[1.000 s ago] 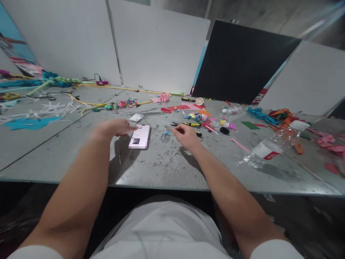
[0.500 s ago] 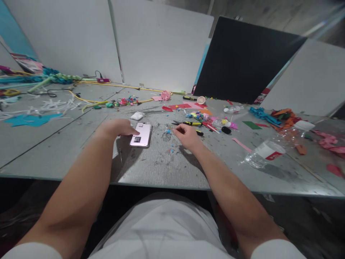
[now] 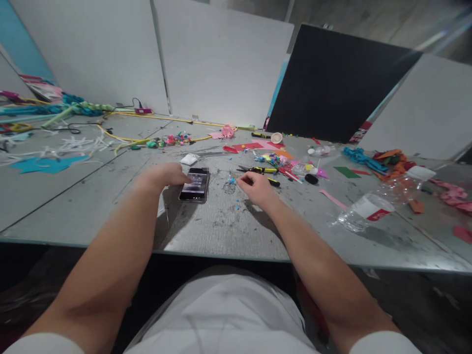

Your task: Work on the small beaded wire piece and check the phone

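A smartphone (image 3: 195, 189) lies face up on the table, its screen dark with lighter rows. My left hand (image 3: 167, 174) reaches over its left edge with one finger stretched onto the screen; the other fingers are partly hidden. My right hand (image 3: 256, 186) is closed in a pinch, the fingertips right beside a small wire piece (image 3: 229, 187) with blue bits on it. What sits between those fingertips is too small to make out. Tiny blue bits (image 3: 237, 207) lie on the table nearer to me. A small white packet (image 3: 189, 159) rests behind the phone.
Yellow-and-black pliers (image 3: 261, 170) lie behind my right hand, beside a black oval object (image 3: 311, 179). A clear bottle (image 3: 368, 209) lies on its side at right. Colourful scraps and beads (image 3: 177, 139) are scattered farther back, with white strips (image 3: 79, 145) at left.
The phone's screen has gone from a pale pink display to a dark one under my left finger. Both hands stay nearly in place.
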Demonstrator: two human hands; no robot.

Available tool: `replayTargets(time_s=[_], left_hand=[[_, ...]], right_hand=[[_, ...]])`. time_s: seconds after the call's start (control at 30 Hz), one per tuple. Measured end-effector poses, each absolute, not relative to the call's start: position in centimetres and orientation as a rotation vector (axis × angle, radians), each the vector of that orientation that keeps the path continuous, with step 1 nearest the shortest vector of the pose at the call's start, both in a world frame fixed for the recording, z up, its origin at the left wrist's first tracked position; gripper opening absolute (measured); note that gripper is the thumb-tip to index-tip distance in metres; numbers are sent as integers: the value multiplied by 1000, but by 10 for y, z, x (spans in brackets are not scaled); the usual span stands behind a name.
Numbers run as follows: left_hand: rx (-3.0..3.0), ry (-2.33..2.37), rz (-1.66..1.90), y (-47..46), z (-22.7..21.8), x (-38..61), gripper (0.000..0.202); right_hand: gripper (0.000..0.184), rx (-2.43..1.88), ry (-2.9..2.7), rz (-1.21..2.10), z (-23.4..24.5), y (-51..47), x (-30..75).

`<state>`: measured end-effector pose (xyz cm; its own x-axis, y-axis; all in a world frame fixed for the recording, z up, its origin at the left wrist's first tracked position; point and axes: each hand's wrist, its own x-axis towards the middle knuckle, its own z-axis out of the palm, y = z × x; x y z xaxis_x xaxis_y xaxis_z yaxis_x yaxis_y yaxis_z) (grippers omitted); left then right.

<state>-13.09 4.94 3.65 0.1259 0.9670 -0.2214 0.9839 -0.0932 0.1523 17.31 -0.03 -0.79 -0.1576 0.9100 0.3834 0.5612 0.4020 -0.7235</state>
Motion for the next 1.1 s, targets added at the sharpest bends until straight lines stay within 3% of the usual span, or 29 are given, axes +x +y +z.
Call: replayTargets(time_s=[0.37, 0.73, 1.1], left_hand=[[2276, 1906, 54, 33, 48, -107, 33], [2179, 1894, -113, 35, 42, -110, 62], [2157, 1928, -125, 34, 47, -114, 57]], right_hand=[[22, -1304, -1874, 497, -6, -1, 172], [22, -1293, -1910, 465, -8, -1, 172], [23, -1294, -1932, 455, -4, -5, 171]])
